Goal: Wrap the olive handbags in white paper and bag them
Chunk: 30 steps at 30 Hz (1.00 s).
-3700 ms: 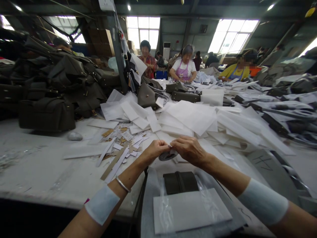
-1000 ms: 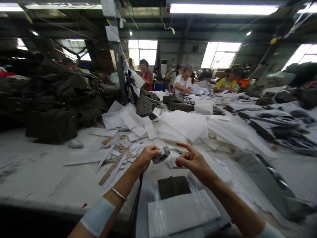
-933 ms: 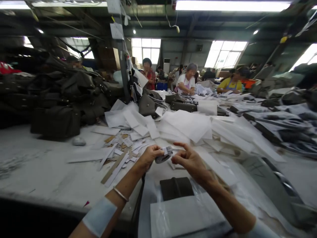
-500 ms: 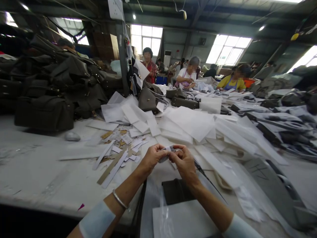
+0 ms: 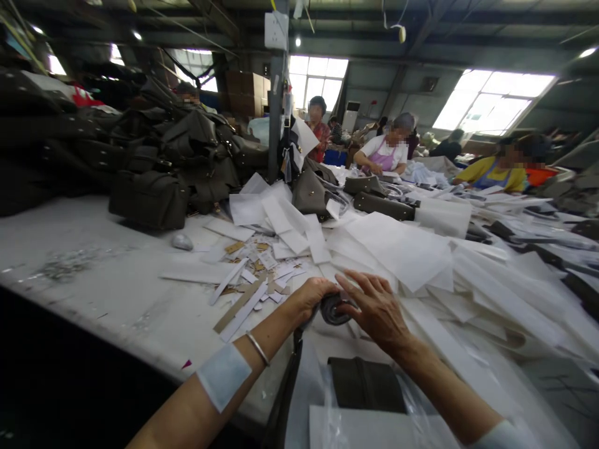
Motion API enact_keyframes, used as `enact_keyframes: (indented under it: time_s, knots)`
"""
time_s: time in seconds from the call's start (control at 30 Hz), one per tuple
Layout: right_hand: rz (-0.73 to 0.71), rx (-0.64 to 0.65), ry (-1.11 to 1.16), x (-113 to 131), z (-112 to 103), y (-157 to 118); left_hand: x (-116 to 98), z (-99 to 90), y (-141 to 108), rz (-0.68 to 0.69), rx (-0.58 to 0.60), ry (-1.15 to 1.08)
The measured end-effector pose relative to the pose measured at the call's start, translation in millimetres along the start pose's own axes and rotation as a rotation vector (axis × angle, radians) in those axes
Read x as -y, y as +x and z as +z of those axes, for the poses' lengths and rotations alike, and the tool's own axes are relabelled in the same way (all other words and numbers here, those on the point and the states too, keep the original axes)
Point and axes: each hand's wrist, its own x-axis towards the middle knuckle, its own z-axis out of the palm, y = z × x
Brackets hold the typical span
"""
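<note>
A dark grey coiled strap [image 5: 334,310] sits between my two hands, its spiral edge facing me. My left hand [image 5: 314,299] is closed on the coil's left side. Stretched out and apart, the fingers of my right hand [image 5: 374,305] lie over its upper right, the thumb touching or almost touching it. A dark strap end [image 5: 294,368] hangs down from the left hand's side. Below the hands lies a flat dark olive bag piece [image 5: 365,383], with clear plastic around it and a white sheet [image 5: 374,427] in front.
White foam sheets [image 5: 397,246] are heaped beyond my hands. Paper scraps and strips [image 5: 253,280] lie to the left. Dark handbags [image 5: 150,196] are piled at the far left, by a post [image 5: 277,112]. Several people work across the table [image 5: 116,280].
The view has swung left, so the scene sits farther right. The held piece now shows as a spiral coil. My right hand's fingers have spread from their pinch.
</note>
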Motion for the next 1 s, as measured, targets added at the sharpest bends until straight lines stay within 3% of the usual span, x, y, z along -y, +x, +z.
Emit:
enact_keyframes:
  time_s: [0.1,0.23,0.37,0.5,0.6,0.83,1.0]
  knots:
    - [-0.153,0.084,-0.079,-2,6,9,1,4.1,-2,0.012,-0.005,0.096]
    - [-0.164,0.265,-0.154,-5,18,25,-3,-5.9,-12,0.052,-0.070,0.308]
    - [-0.081,0.468,-0.180,-6,35,39,-18,-56.2,-28,0.150,-0.321,0.586]
    - [0.015,0.525,-0.115,-6,55,47,-30,-119.9,-51,0.117,-0.559,0.868]
    - [0.047,0.542,-0.061,-6,62,49,-30,-141.5,-59,0.070,-0.614,1.063]
    - [0.132,0.584,-0.026,-15,51,43,-12,-124.8,-31,0.091,-0.508,1.429]
    - [0.168,0.462,0.077,-19,30,42,-9,-115.3,-25,0.165,-0.428,1.539]
